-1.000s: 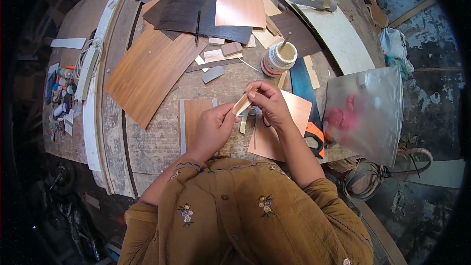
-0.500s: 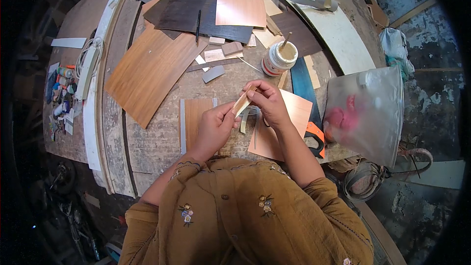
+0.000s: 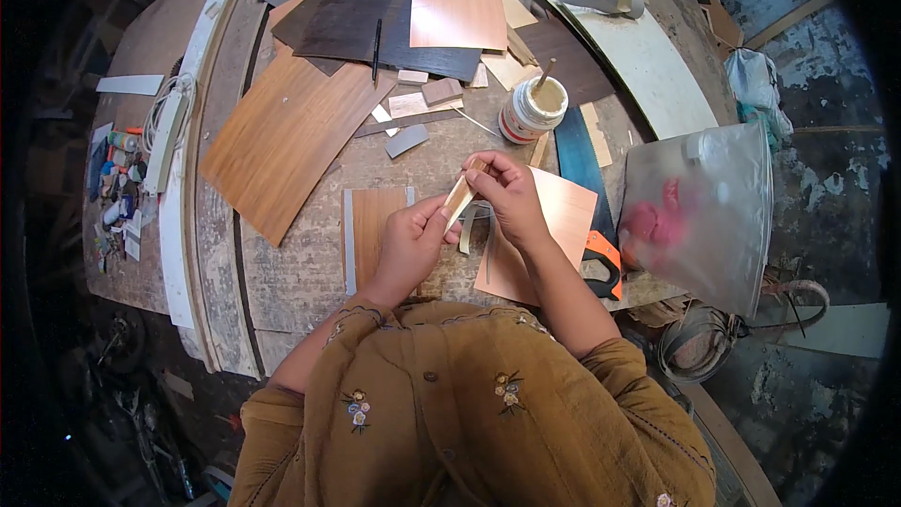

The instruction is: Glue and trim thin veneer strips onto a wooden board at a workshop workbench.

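Both my hands hold a small wooden strip [image 3: 459, 199], brown-grained with a pale edge, tilted above the workbench. My left hand [image 3: 411, 242] grips its lower end between thumb and fingers. At the upper end, the thumb and fingers of my right hand [image 3: 511, 197] pinch it. Under my hands lies a curled pale edging strip [image 3: 466, 237]. A brown wood-grain panel [image 3: 379, 225] with grey edges lies beside my left hand. Below my right forearm is a light pinkish wood-grain sheet [image 3: 563, 202], partly covered by the arm.
An open white jar [image 3: 526, 120] with a stick in it stands beyond my right hand. A handsaw [image 3: 602, 263] with an orange and black handle and a clear plastic bag [image 3: 718, 216] are at the right. Laminate sheets [image 3: 291, 136] and small wood blocks [image 3: 441, 91] lie farther back.
The wooden strip has turned slightly, showing more of its brown face. My right fingers have shifted a little to the left along its upper end.
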The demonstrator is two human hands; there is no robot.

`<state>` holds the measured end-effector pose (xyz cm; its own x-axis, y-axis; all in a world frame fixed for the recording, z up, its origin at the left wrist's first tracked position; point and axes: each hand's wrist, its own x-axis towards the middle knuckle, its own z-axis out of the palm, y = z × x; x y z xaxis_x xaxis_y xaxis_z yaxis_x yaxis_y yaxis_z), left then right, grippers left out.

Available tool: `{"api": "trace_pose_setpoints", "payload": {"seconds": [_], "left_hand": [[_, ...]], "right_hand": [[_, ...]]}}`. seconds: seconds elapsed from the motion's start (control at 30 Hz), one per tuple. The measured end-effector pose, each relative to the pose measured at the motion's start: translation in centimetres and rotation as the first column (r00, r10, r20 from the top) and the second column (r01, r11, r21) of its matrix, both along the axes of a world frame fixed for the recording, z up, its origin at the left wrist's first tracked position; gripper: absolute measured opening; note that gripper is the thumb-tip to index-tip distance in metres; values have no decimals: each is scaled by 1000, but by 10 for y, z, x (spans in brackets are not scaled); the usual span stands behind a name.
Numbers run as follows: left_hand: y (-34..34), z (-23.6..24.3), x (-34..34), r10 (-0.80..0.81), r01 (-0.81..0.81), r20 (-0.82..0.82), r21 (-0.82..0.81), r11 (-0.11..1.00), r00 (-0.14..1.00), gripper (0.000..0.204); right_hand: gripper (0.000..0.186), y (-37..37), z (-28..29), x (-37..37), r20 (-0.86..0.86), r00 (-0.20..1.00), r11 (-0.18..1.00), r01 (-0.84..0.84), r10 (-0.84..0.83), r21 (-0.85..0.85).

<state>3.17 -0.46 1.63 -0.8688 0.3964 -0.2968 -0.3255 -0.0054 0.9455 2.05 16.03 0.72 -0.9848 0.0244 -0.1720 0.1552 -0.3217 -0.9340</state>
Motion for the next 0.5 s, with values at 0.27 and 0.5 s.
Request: {"api": "trace_pose_setpoints", "payload": {"seconds": [0.27, 0.5], "left_hand": [[-5, -9, -8, -62, 55, 117, 65, 996, 991, 29], [-4, -13, -8, -37, 33, 116, 40, 999, 993, 28]], "right_hand": [[17, -3, -6, -8, 90, 996, 998, -14, 8, 60], [17, -6, -10, -11, 47, 999, 997, 17, -20, 76]]}}
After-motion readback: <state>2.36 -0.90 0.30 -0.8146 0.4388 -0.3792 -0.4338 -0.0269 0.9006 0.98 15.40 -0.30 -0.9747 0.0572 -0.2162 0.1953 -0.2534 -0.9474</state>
